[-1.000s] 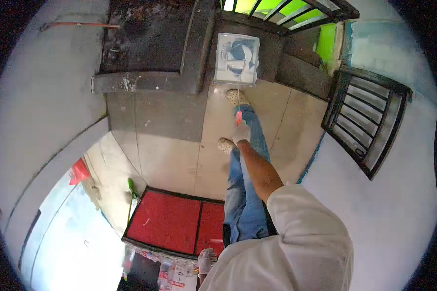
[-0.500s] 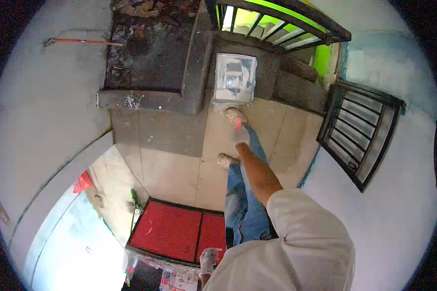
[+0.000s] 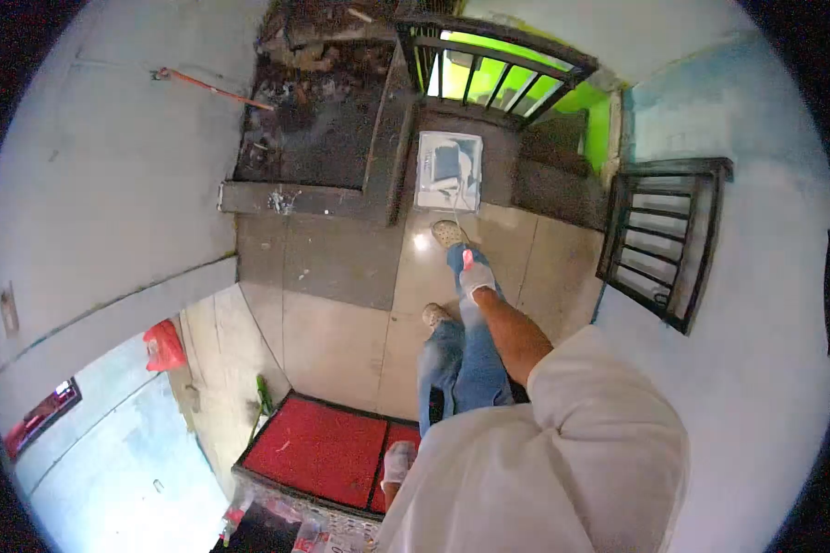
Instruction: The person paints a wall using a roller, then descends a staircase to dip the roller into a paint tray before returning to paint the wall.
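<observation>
My right hand (image 3: 477, 275), in a whitish glove, is closed around the pink-red handle (image 3: 468, 259) of a paint roller. Its thin rod runs forward to a white roller head (image 3: 444, 184) lying in a paint tray (image 3: 420, 175). The tray sits on the floor just beyond my forward foot, with white paint and a grey patch inside. Low in the view, my left hand (image 3: 398, 460), also gloved, hangs by the edge of a red panel with a dark frame (image 3: 318, 449). Its fingers look loosely apart with nothing in them, though they are small and grainy.
A dark raised slab with a ledge (image 3: 295, 198) stands at the upper left. Dark barred frames (image 3: 659, 241) are at the right and the top. Pale walls (image 3: 111, 184) flank the tiled floor (image 3: 332, 359). A red bag (image 3: 163, 346) hangs at the lower left.
The camera view has shifted and turned slightly. My right hand with the roller handle appears lower and further right, and the roller head now shows lower in the tray.
</observation>
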`<action>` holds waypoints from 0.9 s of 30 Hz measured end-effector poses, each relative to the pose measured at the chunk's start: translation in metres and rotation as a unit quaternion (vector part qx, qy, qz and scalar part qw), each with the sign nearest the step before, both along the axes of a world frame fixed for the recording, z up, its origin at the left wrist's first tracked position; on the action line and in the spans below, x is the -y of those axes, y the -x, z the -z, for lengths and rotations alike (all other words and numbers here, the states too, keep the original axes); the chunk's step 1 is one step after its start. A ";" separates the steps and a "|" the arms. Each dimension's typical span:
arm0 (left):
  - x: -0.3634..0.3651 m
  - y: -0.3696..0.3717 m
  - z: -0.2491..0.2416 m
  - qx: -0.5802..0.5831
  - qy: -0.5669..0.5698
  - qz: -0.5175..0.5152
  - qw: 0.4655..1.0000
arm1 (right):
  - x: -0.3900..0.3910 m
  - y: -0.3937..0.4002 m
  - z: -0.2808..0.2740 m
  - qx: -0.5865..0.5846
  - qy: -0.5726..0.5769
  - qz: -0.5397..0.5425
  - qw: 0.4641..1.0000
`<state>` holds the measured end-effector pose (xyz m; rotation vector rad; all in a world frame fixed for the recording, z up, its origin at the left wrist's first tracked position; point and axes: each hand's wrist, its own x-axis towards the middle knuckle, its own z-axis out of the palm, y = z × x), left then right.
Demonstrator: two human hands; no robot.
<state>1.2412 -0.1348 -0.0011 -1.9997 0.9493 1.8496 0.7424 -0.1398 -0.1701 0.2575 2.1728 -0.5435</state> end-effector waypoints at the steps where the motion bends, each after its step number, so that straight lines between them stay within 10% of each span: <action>1: 0.015 0.012 0.001 -0.074 0.053 0.052 0.994 | -0.007 0.003 -0.003 -0.037 0.015 -0.030 0.999; 3: 0.041 0.021 -0.002 -0.120 0.130 0.169 0.970 | -0.024 0.008 -0.039 -0.098 0.031 -0.127 0.987; 7: 0.080 0.043 -0.002 -0.034 0.088 0.043 0.995 | -0.040 0.013 -0.084 0.063 0.001 -0.069 0.996; 11: 0.098 0.041 0.012 -0.052 0.112 0.105 0.987 | -0.079 0.023 -0.019 0.063 0.105 -0.070 0.990; 16: 0.092 0.070 0.024 -0.051 0.107 0.070 0.991 | -0.103 0.063 -0.030 0.379 0.340 0.162 0.845; 18: 0.087 0.072 0.055 -0.106 0.368 0.363 0.850 | -0.120 0.081 -0.050 0.432 0.385 0.209 0.788; 21: 0.070 0.135 0.059 -0.074 0.266 0.412 0.868 | -0.171 0.114 -0.118 0.275 0.460 0.182 0.824; 24: 0.055 0.221 0.061 -0.075 0.185 0.437 0.877 | -0.227 0.169 -0.137 0.416 0.444 0.293 0.738; 27: 0.047 0.331 0.060 -0.115 0.152 0.409 0.892 | -0.294 0.204 -0.142 0.346 0.388 0.261 0.813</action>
